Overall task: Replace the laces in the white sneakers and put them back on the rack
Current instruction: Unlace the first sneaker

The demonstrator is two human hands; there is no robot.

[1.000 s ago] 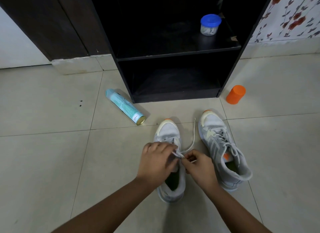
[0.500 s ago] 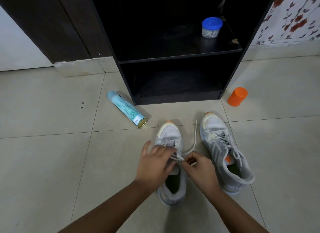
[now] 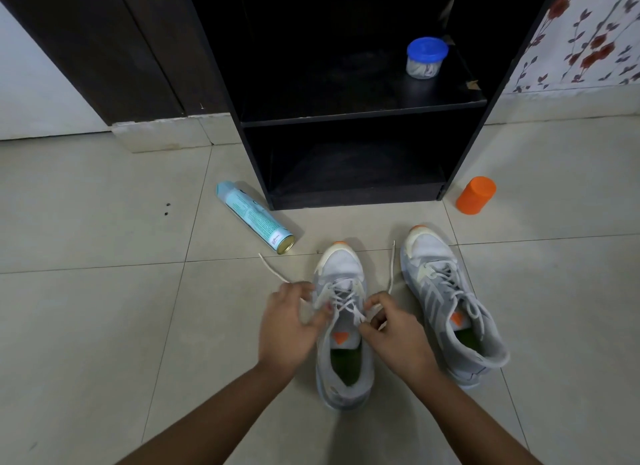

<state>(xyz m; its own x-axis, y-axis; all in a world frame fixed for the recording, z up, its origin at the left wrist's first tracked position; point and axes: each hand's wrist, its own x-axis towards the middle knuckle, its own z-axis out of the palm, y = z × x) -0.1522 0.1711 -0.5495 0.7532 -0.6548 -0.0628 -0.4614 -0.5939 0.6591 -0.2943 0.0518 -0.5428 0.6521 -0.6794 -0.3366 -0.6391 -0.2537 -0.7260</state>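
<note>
Two white-grey sneakers stand on the tiled floor, toes toward the black rack point(image 3: 363, 116). The left sneaker point(image 3: 344, 357) lies between my hands, its white lace point(image 3: 341, 300) crossed over the tongue. My left hand point(image 3: 289, 329) holds the lace's left strand, whose free end trails out to the upper left. My right hand point(image 3: 393, 329) pinches the right strand, its end running up between the shoes. The right sneaker point(image 3: 450, 302) is laced and lies apart, to the right.
A light blue spray can point(image 3: 254, 217) lies on the floor left of the rack. An orange cap-like container point(image 3: 475, 195) stands at the rack's right foot. A blue-lidded jar point(image 3: 426, 59) sits on the rack's upper shelf.
My hands have drawn apart from over the tongue to either side of the left sneaker, pulling the lace ends outward. The left strand's end now lies out on the floor.
</note>
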